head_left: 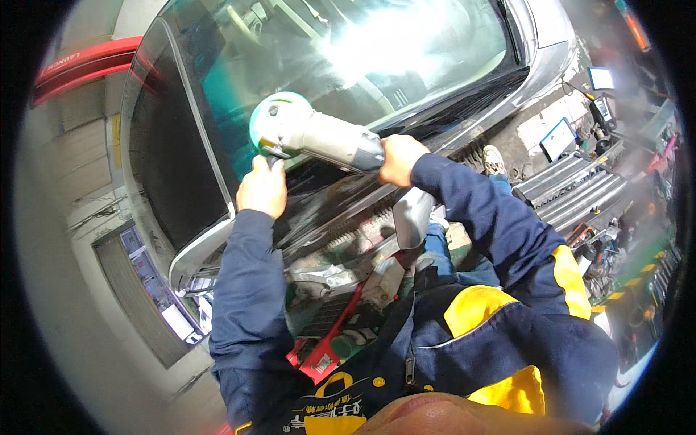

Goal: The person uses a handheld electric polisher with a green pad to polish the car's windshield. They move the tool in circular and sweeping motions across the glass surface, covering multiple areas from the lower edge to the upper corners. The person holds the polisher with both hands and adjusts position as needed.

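Both my hands are closed on a pale-bodied power polisher [330, 139] with a dark rear end and a round, light blue-green-rimmed head [281, 119]. My left hand [262, 190] grips near the head, around what looks like a short dark side handle. Around the rear of the body wraps my right hand [402, 159], partly hiding that end. The polisher lies over the lower left part of a car's windshield [435, 109], its head at the glass. Whether the pad touches the glass is hidden beneath the tool.
A dark panel with a pale trim edge [197, 119] borders the glass on the left. Below the tool is a grey side mirror [412, 217]. A red lift beam [87, 69] stands upper left. Metal rails [573, 187], a tablet [558, 139] and scattered tools lie on the right.
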{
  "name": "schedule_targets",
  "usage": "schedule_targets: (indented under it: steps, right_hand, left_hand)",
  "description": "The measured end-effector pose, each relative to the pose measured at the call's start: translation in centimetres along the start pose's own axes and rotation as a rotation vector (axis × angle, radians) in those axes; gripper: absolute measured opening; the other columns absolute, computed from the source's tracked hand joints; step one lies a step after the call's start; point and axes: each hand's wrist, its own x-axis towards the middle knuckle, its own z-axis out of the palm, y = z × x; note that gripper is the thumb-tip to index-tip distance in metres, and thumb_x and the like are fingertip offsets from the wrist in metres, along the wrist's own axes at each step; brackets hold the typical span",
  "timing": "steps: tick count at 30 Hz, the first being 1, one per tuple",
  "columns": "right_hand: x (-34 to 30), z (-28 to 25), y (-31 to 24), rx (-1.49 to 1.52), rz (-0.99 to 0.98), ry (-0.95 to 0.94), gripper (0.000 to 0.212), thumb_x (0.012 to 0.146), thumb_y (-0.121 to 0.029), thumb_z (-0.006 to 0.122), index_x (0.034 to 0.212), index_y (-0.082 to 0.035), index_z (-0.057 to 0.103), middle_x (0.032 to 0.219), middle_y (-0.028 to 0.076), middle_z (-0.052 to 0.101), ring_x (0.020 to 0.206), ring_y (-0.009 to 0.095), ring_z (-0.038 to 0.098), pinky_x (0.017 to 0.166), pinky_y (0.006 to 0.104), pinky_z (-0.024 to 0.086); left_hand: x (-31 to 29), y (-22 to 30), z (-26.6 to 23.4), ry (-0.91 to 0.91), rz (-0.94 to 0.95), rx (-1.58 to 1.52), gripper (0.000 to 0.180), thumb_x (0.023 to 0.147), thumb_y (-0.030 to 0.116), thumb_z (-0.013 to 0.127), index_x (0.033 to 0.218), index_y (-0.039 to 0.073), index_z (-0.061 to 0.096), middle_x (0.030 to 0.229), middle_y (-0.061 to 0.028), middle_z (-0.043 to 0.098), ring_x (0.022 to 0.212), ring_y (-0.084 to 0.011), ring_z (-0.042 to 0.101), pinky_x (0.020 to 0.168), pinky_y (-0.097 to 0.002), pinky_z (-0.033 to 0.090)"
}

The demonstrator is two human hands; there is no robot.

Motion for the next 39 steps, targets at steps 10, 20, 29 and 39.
schedule_targets:
  steps: [10, 20, 29, 39]
  right_hand:
    - [-1.1, -1.0, -1.2, -0.068, -0.058, -0.056, 0.035, 0.081, -0.022, 0.077, 0.097, 0.009, 0.080, 0.095, 0.034, 0.076, 0.095, 0.045, 0.079, 0.089, 0.0469, 0.062]
    - [-7.5, -12.7, 3.4, -0.290, 0.173, -0.051, 0.039, 0.069, -0.020, 0.087, 0.093, 0.010, 0.079, 0.087, 0.032, 0.075, 0.090, 0.042, 0.080, 0.082, 0.0455, 0.063]
    - [-6.7, -11.7, 2.6, -0.263, 0.119, -0.001, 0.042, 0.067, -0.022, 0.089, 0.090, 0.012, 0.078, 0.083, 0.032, 0.075, 0.083, 0.041, 0.079, 0.079, 0.0454, 0.063]
    - [-8.1, -13.4, 0.9, -0.327, 0.191, -0.008, 0.040, 0.066, -0.019, 0.091, 0.092, 0.010, 0.080, 0.085, 0.028, 0.078, 0.083, 0.039, 0.079, 0.081, 0.0435, 0.063]
  left_hand:
    - [-2.4, -1.5, 0.7, 0.011, -0.012, -0.057, 0.044, 0.111, 0.044, 0.055, 0.121, 0.000, 0.054, 0.103, -0.0347, 0.075, 0.099, -0.0548, 0.073, 0.089, -0.0621, 0.057]
    - [-2.1, 10.4, 2.7, -0.125, 0.056, -0.347, 0.051, 0.111, 0.048, 0.053, 0.120, -0.001, 0.061, 0.110, -0.0334, 0.076, 0.107, -0.0518, 0.074, 0.098, -0.0592, 0.057]
    - [-2.3, 8.9, 0.6, -0.105, 0.024, -0.348, 0.054, 0.111, 0.050, 0.051, 0.124, -0.002, 0.061, 0.113, -0.0354, 0.075, 0.110, -0.0525, 0.073, 0.099, -0.0592, 0.056]
    - [-2.6, 9.2, 0.1, -0.117, 0.048, -0.412, 0.055, 0.112, 0.048, 0.050, 0.125, -0.003, 0.066, 0.117, -0.0322, 0.077, 0.115, -0.0484, 0.074, 0.102, -0.0562, 0.056]
